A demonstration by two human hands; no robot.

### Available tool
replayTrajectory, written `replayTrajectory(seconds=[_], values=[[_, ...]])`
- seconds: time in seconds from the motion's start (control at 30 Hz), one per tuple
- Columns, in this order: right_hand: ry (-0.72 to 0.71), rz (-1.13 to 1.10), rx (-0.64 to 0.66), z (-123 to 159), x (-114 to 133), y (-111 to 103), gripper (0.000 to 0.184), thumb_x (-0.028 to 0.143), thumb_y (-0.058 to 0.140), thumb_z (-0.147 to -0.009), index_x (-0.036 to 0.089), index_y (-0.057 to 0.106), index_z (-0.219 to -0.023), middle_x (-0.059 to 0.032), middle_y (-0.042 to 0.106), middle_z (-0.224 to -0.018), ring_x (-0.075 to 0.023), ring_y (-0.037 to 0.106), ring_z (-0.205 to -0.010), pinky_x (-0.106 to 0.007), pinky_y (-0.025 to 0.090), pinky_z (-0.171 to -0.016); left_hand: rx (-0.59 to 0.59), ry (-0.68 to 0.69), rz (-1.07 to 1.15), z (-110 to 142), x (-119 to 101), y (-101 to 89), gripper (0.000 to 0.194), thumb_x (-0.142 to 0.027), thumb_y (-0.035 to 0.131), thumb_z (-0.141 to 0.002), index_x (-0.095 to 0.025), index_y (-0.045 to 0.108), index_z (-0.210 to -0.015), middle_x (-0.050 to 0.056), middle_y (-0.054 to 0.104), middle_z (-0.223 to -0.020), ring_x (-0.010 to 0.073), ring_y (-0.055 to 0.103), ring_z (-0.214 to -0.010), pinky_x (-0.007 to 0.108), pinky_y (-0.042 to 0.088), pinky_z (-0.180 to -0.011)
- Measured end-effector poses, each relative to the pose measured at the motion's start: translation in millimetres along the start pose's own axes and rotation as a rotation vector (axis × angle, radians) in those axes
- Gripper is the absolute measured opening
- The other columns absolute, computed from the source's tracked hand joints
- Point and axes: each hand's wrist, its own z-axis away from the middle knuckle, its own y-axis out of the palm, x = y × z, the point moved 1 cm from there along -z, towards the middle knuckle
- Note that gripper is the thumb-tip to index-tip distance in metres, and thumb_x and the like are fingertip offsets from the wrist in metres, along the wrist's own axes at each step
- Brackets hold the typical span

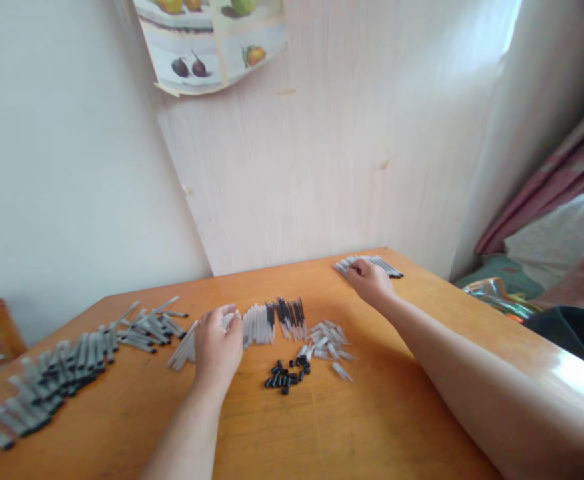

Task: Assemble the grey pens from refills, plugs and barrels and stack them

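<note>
"Desk (372, 420) first: wooden, with pen parts in groups across it. Any containers?"

"None that I can see on it. Past the right edge sit a dark bin or bag (572, 339), its inside too dark to read, and a clear plastic bag (495, 291) with coloured contents I can't identify."

"Biggest group of parts?"

"Black-ended pen barrels (87, 353), banked along the left edge and on toward the far edge. They look part-built to me, though I can't tell whether anything is inside them."

"And the hands?"

"Left hand (217, 343) is over the middle of the desk, fingers curled, with clear tubes (258, 325) on either side; whether they grip one, I can't tell. Right hand (372, 283) reaches to the far right corner, fingers bent down at a neat row of black-tipped pens (388, 267). Its hold is hidden too."

"How much looks done?"

"I'd judge that corner row the most complete, but it's small beside everything loose. Plenty seems left: those clear tubes, then slim dark refills (295, 317) lined up just right of them."

"Anything smaller?"

"Clear tip pieces (329, 340), heaped right of the middle, and closer to the near edge a scatter of black plugs (285, 381), most lying loose."
</note>
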Motion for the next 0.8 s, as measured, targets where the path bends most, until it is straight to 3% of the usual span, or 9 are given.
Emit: replayTrajectory(seconds=[0.17, 0.37, 0.57, 0.8], values=[[-0.12, -0.029, 0.053, 10.8, 18.9, 2.6, 0.029, 0.039, 0.044, -0.086, 0.022, 0.068, -0.087, -0.0045, 0.068, -0.076, -0.0171, 0.057, -0.07, -0.026, 0.029, -0.057, 0.086, -0.023, -0.053, 1.6, 4.7, 1.9, 0.029, -0.036, 0.051, -0.082, -0.018, 0.068, -0.096, 0.01, 0.07, -0.098, 0.0246, 0.062, -0.096, 0.039, 0.046, -0.088], [-0.176, -0.057, 0.107, 16.5, 21.4, 9.2, 0.024, 0.036, 0.047, -0.084, 0.022, 0.066, -0.086, -0.0034, 0.069, -0.077, -0.0162, 0.058, -0.069, -0.025, 0.028, -0.056, 0.288, 0.138, -0.195, 14.3, -10.1, 4.4, 0.029, -0.03, 0.049, -0.083, -0.026, 0.07, -0.103, 0.007, 0.067, -0.114, 0.0274, 0.055, -0.11, 0.046, 0.038, -0.098], [-0.19, -0.054, 0.123, 17.1, 18.9, 11.8, 0.023, 0.036, 0.047, -0.085, 0.022, 0.065, -0.084, -0.0031, 0.068, -0.075, -0.0156, 0.057, -0.067, -0.025, 0.028, -0.055, 0.449, 0.252, -0.257, 29.6, -9.6, 13.9, 0.038, -0.027, 0.043, -0.084, -0.039, 0.067, -0.112, 0.003, 0.053, -0.137, 0.035, 0.036, -0.133, 0.064, 0.024, -0.103], [-0.168, -0.03, 0.131, 16.2, 18.0, 11.2, 0.024, 0.036, 0.047, -0.085, 0.022, 0.066, -0.086, -0.0042, 0.069, -0.076, -0.0165, 0.058, -0.07, -0.025, 0.028, -0.055, 0.492, 0.27, -0.249, 30.6, -18.4, 7.4, 0.031, -0.027, 0.047, -0.082, -0.034, 0.072, -0.098, 0.003, 0.053, -0.138, 0.0385, 0.031, -0.133, 0.067, 0.018, -0.103]])
